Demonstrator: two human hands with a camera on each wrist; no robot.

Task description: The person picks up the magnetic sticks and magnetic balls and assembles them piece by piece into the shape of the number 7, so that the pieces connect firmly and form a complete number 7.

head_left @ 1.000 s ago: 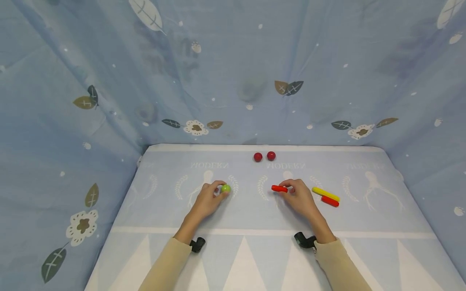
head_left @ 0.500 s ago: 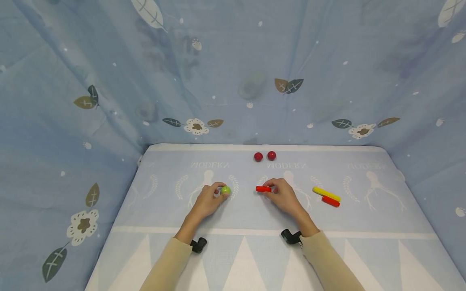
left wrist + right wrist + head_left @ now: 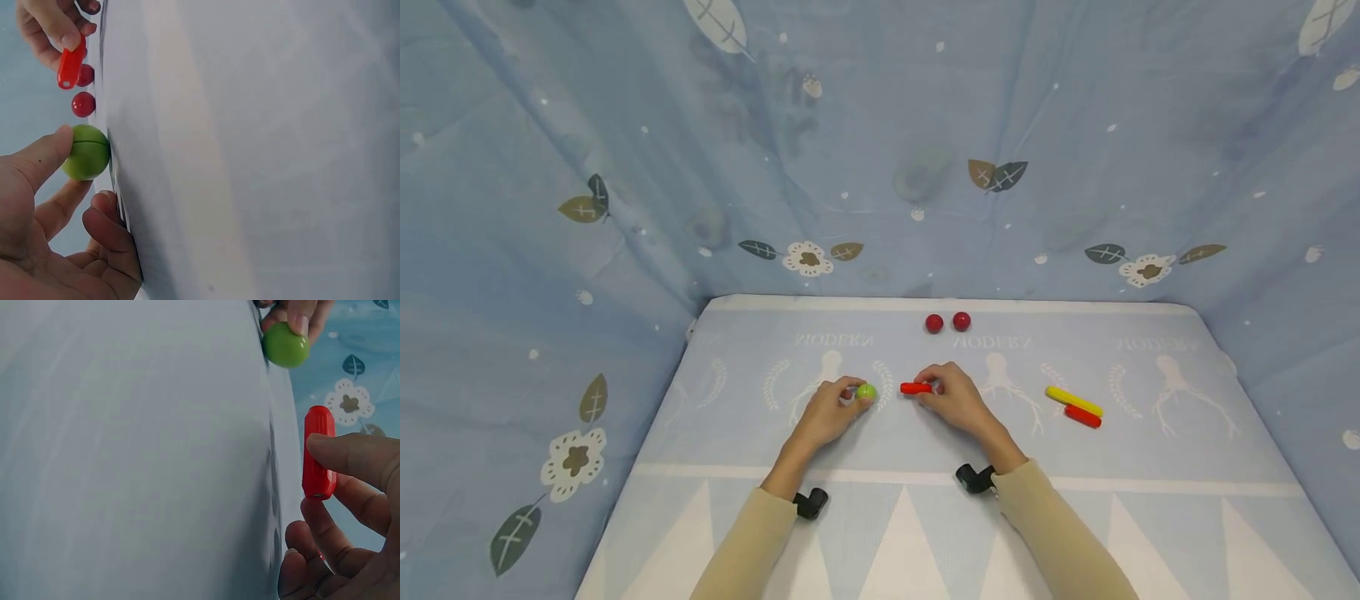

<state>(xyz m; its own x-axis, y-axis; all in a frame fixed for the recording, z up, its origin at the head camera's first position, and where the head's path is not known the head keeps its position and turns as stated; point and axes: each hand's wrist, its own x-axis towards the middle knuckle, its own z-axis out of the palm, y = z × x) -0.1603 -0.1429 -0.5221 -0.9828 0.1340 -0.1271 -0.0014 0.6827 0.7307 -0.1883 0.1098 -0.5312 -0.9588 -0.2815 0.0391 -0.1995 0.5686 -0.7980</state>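
A green ball (image 3: 867, 392) with a thin dark seam is pinched between the thumb and fingers of my left hand (image 3: 827, 412), close over the table. To its right my right hand (image 3: 958, 404) holds a short red plastic stick (image 3: 914, 388) lying crosswise, one end facing the ball. A small gap separates stick and ball. Up close in the right wrist view the red stick (image 3: 320, 453) is ridged, with the thumb laid across its middle. In the left wrist view its near tip shows a small hole.
Two dark red balls (image 3: 947, 322) lie near the table's back edge. A longer yellow stick (image 3: 1073, 401) and another red stick (image 3: 1083, 416) lie side by side to the right. Patterned blue cloth (image 3: 917, 150) rises behind and beside the table (image 3: 1195, 458).
My right hand has moved left with the red stick, narrowing the gap to the green ball. The left hand keeps its hold on the ball, nearly still.
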